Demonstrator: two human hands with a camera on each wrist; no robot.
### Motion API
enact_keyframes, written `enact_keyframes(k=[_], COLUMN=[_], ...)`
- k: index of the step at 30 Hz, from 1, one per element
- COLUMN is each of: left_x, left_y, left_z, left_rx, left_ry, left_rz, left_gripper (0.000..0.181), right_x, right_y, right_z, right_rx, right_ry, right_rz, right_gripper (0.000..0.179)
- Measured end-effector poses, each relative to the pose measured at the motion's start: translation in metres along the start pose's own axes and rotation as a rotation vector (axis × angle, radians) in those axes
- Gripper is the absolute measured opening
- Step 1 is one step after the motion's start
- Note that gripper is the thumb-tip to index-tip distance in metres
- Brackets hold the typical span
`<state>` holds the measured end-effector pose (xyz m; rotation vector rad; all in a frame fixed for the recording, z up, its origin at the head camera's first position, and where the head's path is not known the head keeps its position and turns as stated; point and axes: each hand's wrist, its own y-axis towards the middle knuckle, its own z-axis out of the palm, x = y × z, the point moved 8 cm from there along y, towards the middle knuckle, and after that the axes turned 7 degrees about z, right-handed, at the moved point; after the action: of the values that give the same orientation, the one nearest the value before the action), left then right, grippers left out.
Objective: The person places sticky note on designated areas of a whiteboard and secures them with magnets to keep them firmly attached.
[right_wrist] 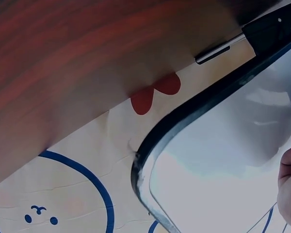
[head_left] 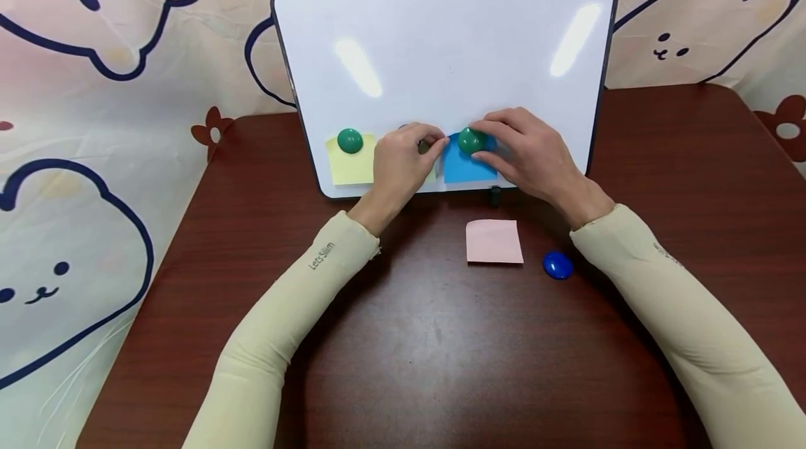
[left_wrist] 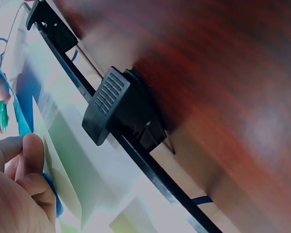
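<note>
Against the whiteboard point(head_left: 450, 50), my left hand point(head_left: 406, 159) pinches the upper left corner of a blue sticky note point(head_left: 466, 170). The thumb and index finger of my right hand point(head_left: 529, 148) grip a round green magnet point(head_left: 471, 141) at the top of that note. Left of my hands, another green magnet point(head_left: 350, 141) sits on a yellow sticky note point(head_left: 349, 170). Behind my left hand is a second, pale yellow-green note point(left_wrist: 63, 179), mostly hidden in the head view, with a blue magnet point(left_wrist: 58, 196) partly showing beside my fingers.
On the brown table point(head_left: 403, 365) lie a pink sticky note point(head_left: 494, 242) and, right of it, a round blue magnet point(head_left: 557, 265). Black clip feet point(left_wrist: 131, 107) hold the board's lower edge. A cartoon-printed cloth point(head_left: 75, 120) hangs behind.
</note>
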<state>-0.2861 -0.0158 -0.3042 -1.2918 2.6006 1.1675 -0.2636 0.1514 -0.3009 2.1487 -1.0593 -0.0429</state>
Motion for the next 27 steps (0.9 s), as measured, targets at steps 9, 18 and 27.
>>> enact_keyframes(k=[9,18,27], left_x=[0.0002,-0.0023,-0.0014], left_y=[0.0005,0.0,-0.0009], left_z=[0.0001,-0.0007,0.0003], left_rx=[0.0,-0.006,0.005], left_ry=[-0.004,-0.007,-0.011], left_rz=[-0.008,0.002,-0.007], left_gripper=[0.022,0.021,0.022], right_x=[-0.0006,-0.0028,-0.004], right_y=[0.004,0.0039,0.0039], right_z=[0.0026,0.0058,0.0072], right_rx=[0.008,0.029,0.035], right_ry=[-0.013,-0.058,-0.077], right_rz=[-0.002,0.01,0.027], right_gripper=[0.047,0.047,0.047])
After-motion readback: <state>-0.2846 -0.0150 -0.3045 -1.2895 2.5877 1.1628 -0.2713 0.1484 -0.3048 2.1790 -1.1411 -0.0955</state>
